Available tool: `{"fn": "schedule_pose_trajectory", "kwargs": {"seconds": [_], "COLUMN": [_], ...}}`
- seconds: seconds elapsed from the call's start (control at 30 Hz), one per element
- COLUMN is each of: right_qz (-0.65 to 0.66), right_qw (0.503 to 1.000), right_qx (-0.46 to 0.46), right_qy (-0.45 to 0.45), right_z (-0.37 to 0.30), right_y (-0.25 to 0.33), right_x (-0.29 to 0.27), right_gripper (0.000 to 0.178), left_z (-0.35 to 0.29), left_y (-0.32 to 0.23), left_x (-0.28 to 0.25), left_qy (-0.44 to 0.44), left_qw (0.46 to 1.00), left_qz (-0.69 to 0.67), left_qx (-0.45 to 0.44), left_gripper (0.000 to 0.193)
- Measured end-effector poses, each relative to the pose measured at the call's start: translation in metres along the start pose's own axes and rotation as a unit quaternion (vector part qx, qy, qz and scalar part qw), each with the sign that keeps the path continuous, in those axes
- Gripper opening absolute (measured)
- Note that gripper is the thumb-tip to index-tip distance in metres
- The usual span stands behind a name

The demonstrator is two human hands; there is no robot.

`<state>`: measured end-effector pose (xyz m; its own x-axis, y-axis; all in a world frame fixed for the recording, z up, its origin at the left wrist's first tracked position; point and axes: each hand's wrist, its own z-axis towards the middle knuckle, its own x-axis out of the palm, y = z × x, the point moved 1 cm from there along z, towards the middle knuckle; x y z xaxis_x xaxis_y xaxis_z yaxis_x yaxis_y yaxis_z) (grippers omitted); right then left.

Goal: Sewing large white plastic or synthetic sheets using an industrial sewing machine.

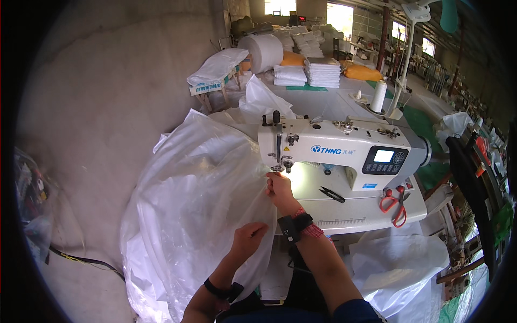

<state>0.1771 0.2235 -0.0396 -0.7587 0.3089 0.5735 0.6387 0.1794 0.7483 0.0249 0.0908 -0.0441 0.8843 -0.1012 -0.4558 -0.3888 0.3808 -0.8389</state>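
Note:
A large translucent white plastic sheet hangs in folds off the left side of a white sewing machine. Just below the lit needle area, my right hand pinches the sheet's upper right edge, close to the presser foot. Lower down, my left hand is closed in front of the sheet, its curled fingers pointing right; what it holds, if anything, is hidden. To the right of my right hand, black thread snips lie on the machine bed.
Red-handled scissors lie at the bed's right end. A white thread cone stands behind the machine. Folded white stacks and a big white roll sit at the back. More white sheeting hangs below the bed at right.

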Motion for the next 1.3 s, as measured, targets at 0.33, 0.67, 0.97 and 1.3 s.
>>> {"fn": "schedule_pose_trajectory", "kwargs": {"seconds": [0.33, 0.67, 0.97, 1.3], "right_qz": [-0.263, -0.313, -0.416, -0.397], "right_qw": [0.955, 0.943, 0.835, 0.763], "right_qx": [-0.094, -0.103, -0.348, -0.486], "right_qy": [-0.102, -0.045, -0.094, -0.158], "right_z": [0.008, -0.044, -0.129, -0.177], "right_y": [0.012, 0.027, 0.069, 0.204], "right_x": [-0.024, -0.061, -0.14, -0.134], "right_gripper": [0.017, 0.021, 0.019, 0.016], "left_z": [0.0, -0.015, 0.028, 0.156], "left_y": [-0.002, -0.021, -0.014, 0.033], "left_x": [0.016, 0.02, -0.068, 0.027], "left_qy": [0.017, 0.081, -0.062, 0.006], "left_qw": [0.999, 0.996, 0.871, 0.976], "left_qz": [-0.003, -0.01, 0.461, 0.164], "left_qx": [0.038, -0.018, 0.158, 0.141], "left_gripper": [0.014, 0.017, 0.009, 0.012]}}
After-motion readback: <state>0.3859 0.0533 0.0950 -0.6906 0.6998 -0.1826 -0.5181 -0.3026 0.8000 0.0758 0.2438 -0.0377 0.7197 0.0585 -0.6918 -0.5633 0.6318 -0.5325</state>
